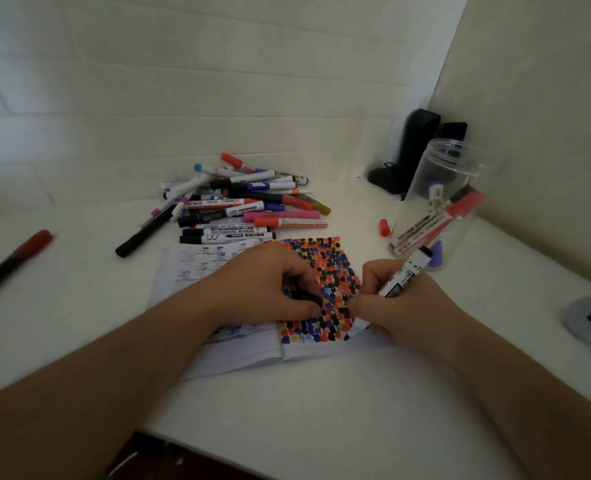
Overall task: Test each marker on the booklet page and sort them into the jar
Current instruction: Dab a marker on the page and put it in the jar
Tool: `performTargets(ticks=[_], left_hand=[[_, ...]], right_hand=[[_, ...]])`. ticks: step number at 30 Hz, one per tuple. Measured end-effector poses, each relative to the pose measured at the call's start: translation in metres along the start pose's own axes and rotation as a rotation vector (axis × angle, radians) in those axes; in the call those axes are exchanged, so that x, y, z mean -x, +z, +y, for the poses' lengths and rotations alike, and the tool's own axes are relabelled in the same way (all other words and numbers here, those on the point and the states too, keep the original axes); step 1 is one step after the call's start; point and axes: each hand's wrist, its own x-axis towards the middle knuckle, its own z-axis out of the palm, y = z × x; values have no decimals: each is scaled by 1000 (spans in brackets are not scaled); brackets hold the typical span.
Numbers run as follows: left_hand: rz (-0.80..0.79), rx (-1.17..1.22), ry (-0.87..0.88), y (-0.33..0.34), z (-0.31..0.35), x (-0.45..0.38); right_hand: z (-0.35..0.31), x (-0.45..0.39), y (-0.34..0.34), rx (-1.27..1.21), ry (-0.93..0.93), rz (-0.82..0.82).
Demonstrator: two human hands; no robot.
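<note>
Marker point(404, 276) gripped by right hand point(396, 306) — tip on booklet point(245, 351); left hand point(269, 289) holds cap point(306, 295).

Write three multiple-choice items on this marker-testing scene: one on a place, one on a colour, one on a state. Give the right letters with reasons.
1. Where is the clear plastic jar?
A. right of the booklet
B. on the marker pile
C. in the left hand

2. What colour is the loose cap lying near the jar?
A. green
B. red-orange
C. white

3. What is the right hand doing?
A. lying flat and empty
B. gripping a marker
C. lifting the jar

Answers: 1 A, it stands beyond the booklet on the right. 2 B, its colour shows plainly against the white table. 3 B, its fingers wrap a white-barrelled marker, tip on the page.
</note>
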Motion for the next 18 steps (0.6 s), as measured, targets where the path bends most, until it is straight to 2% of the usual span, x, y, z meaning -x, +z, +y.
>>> performTargets(ticks=[6,18], left_hand=[[-7,26,-11,-1,0,0],[-8,31,-13,-1,1,1]], right_hand=[[1,0,3,-38,64,142],[1,1,9,67,19,162]])
